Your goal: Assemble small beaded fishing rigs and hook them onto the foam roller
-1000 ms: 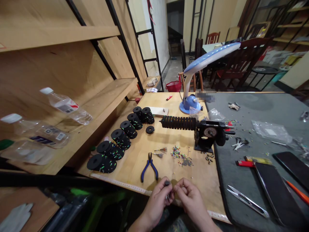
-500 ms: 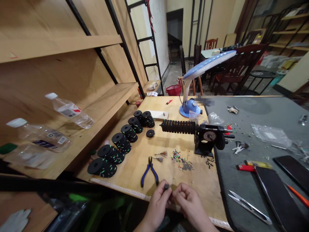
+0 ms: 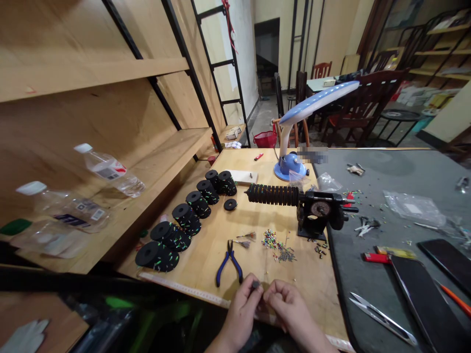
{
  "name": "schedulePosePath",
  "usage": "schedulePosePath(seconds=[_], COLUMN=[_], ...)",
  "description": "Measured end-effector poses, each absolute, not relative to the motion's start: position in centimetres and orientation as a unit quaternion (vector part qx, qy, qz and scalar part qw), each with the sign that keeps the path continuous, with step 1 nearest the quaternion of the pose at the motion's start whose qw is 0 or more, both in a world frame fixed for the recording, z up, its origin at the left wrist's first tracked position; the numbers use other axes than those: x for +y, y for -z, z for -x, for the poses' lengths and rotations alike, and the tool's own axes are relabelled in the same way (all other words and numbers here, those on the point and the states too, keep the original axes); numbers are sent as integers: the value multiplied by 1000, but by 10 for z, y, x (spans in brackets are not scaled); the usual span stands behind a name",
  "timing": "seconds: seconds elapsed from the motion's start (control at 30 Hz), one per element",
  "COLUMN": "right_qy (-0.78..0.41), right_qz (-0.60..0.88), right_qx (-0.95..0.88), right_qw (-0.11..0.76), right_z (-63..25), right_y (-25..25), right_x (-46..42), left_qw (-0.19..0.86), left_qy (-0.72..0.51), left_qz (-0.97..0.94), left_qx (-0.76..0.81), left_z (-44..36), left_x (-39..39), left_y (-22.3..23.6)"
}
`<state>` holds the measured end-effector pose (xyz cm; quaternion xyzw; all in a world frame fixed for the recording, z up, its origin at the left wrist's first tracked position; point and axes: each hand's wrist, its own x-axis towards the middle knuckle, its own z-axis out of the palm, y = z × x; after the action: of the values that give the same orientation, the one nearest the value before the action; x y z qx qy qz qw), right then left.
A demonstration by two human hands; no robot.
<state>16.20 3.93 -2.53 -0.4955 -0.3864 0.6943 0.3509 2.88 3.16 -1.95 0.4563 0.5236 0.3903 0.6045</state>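
At the front edge of the wooden table, my left hand [image 3: 241, 306] pinches a small dark piece [image 3: 255, 284] between thumb and fingers. Close beside it, my right hand [image 3: 286, 301] is closed in a pinch; whatever its fingertips hold is too small to make out. Blue-handled pliers [image 3: 221, 269] lie with handles spread just left of my hands. Beyond my hands are a pile of colourful beads [image 3: 271, 238], a heap of small grey metal pieces [image 3: 287, 254] and two bristly tufts [image 3: 246, 240]. Small metal cylinders [image 3: 321, 251] lie to the right.
Stacks of black foam spools [image 3: 157, 256] line the table's left side. A black geared device [image 3: 318, 211] carries a row of black discs [image 3: 274, 194]. Behind stands a blue lamp [image 3: 289, 164]. Thread snips [image 3: 382, 318] and a phone [image 3: 423, 304] rest on the grey mat [image 3: 342, 274].
The view has shifted slightly. Both hands stay close together in almost the same place, still pinching, and the things on the table have not moved.
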Motion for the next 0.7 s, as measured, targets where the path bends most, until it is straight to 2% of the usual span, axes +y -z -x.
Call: schedulePosePath(seconds=[0.7], right_qy=[-706], right_qz=[495], right_qx=[-366], right_qw=[349], right_z=[-163], right_y=[16], right_x=[41], left_qw=[598], left_qy=[-378], left_qz=[-479], left_qx=[519], left_z=[-28], left_x=[33], left_y=[18])
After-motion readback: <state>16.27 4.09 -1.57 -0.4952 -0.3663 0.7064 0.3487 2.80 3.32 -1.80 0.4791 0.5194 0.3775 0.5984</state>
